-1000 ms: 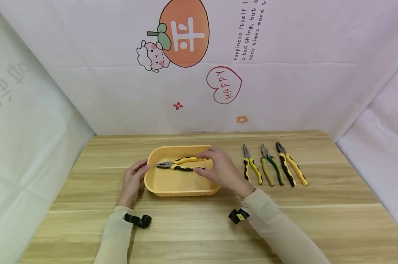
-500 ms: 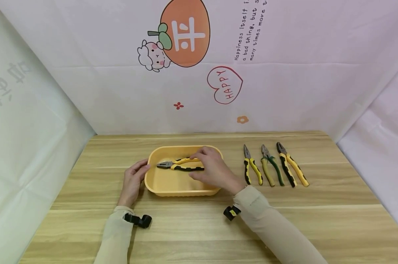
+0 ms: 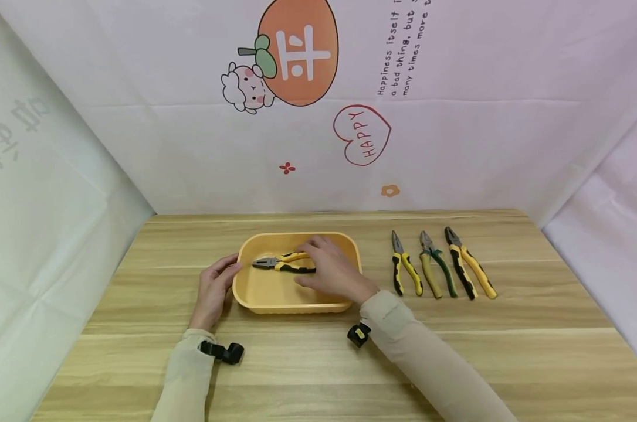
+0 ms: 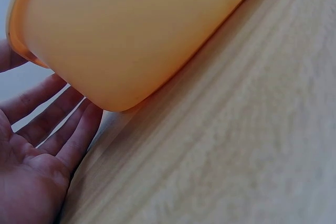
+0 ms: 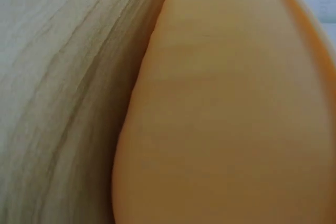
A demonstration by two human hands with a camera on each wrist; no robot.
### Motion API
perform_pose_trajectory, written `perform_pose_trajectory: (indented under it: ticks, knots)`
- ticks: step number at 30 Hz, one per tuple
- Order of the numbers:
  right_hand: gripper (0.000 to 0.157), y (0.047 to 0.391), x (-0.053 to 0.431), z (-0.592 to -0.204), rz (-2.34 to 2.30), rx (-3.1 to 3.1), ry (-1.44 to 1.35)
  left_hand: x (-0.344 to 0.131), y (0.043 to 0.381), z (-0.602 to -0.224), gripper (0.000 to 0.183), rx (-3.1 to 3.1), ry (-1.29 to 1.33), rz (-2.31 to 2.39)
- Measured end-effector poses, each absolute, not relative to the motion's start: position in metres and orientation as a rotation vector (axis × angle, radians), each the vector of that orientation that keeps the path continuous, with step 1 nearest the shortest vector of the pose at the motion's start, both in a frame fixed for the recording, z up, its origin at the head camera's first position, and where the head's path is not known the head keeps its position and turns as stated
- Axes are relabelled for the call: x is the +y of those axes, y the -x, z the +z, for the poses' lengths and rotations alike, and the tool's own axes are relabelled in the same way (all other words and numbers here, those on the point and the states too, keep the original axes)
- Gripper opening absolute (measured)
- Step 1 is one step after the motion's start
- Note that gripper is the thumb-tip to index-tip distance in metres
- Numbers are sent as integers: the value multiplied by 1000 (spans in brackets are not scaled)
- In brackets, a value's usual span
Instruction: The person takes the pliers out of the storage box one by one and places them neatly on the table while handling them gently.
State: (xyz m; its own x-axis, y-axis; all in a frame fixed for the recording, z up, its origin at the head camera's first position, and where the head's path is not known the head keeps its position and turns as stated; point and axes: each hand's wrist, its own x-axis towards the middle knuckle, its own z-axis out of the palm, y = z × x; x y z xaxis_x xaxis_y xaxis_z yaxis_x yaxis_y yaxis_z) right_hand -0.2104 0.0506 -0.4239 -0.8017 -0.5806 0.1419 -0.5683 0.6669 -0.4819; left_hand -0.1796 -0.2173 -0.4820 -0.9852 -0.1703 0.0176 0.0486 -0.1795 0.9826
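Observation:
A yellow plastic tray (image 3: 276,296) stands on the table, with combination pliers (image 3: 287,262) lying inside, jaws to the left. Their yellow-and-black handles run partly under my right hand (image 3: 331,269). That hand reaches over the tray's right end, thumb and fingers spread about the handles; the thumb looks apart from them. In the right wrist view only the tray's wall (image 5: 226,114) and the table show, not the hand. My left hand (image 3: 213,290) rests at the tray's left end. In the left wrist view its fairly straight fingers (image 4: 79,135) touch the outer wall, thumb near the rim.
Right of the tray lie long-nose pliers (image 3: 405,264), green-handled diagonal cutters (image 3: 436,264) and another pair of yellow-and-black pliers (image 3: 468,264), all jaws away from me. A printed white cloth (image 3: 456,152) hangs behind the wooden table (image 3: 297,363).
My right hand has moved left over the pliers' handles, covering more of them. The pliers and the tray stay in place, and my left hand has kept its place.

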Motion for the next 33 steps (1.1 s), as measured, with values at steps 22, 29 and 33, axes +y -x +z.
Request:
perform_pose_trajectory:
  ticks: [22, 29, 33]
  knots:
    - [65, 219, 42, -438, -717, 2822, 935, -217, 179, -481, 38, -1936, -137, -2293]
    - [69, 220, 42, -441, -647, 2832, 935, -217, 179, -481, 38, -1924, -139, -2305]
    - [70, 220, 42, -440, -617, 2832, 921, -218, 179, -481, 38, -1949, -139, -2295]
